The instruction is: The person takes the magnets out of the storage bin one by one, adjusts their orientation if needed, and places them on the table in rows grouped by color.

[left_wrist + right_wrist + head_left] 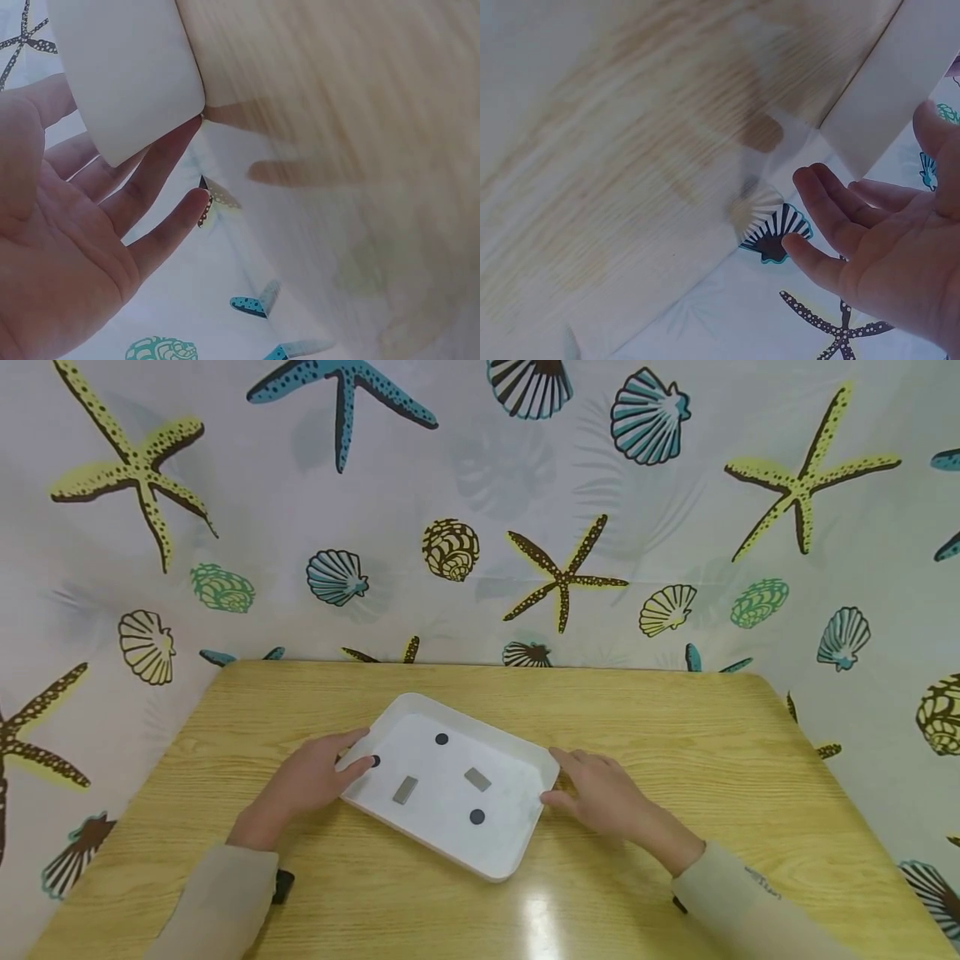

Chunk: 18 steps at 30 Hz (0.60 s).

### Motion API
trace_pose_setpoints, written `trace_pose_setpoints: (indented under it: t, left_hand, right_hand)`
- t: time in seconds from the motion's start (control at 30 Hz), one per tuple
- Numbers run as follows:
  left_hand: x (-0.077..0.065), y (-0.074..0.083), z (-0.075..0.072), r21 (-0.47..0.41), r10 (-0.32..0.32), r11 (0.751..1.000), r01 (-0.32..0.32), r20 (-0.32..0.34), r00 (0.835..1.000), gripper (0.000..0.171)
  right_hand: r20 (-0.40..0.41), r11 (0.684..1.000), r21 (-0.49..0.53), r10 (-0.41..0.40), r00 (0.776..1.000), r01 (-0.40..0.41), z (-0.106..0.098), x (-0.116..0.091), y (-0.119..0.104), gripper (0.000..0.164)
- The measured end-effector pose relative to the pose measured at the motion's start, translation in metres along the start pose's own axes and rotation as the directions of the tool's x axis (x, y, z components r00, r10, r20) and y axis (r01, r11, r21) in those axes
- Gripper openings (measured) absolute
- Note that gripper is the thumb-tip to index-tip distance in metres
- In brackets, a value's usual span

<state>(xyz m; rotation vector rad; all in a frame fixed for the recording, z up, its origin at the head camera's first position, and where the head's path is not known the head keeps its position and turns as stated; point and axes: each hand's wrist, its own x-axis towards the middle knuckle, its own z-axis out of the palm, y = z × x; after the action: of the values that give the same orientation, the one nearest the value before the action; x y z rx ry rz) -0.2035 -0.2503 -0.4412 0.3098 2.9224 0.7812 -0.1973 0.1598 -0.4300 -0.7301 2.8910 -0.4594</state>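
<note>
A shallow white tray (442,810) sits at a slant on the wooden table. In it are three dark round discs (477,817) and two small grey rectangular plates (477,779). My left hand (315,772) grips the tray's left end, thumb over the rim and its tip beside one disc. In the left wrist view its other fingers (142,187) pass behind the tray's corner. At the opposite end, my right hand (603,793) holds the right corner between thumb and index finger. The remaining fingers (829,206) of that hand are spread outside the tray wall.
The wooden table (675,727) extends around the tray on all sides. Behind it and along both sides hangs a white cloth (405,485) printed with starfish and shells. A dark strap (282,887) shows by the left sleeve.
</note>
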Motion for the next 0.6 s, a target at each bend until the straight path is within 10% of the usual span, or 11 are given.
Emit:
trace_pose_setpoints:
  t: [0.6]
  left_hand:
    - [-0.007,0.007,0.0,-0.028,0.005,1.0,-0.005,0.018,1.0,0.063]
  right_hand:
    - [0.074,0.986,0.166,0.009,0.997,-0.021,-0.008,0.012,0.015,0.072]
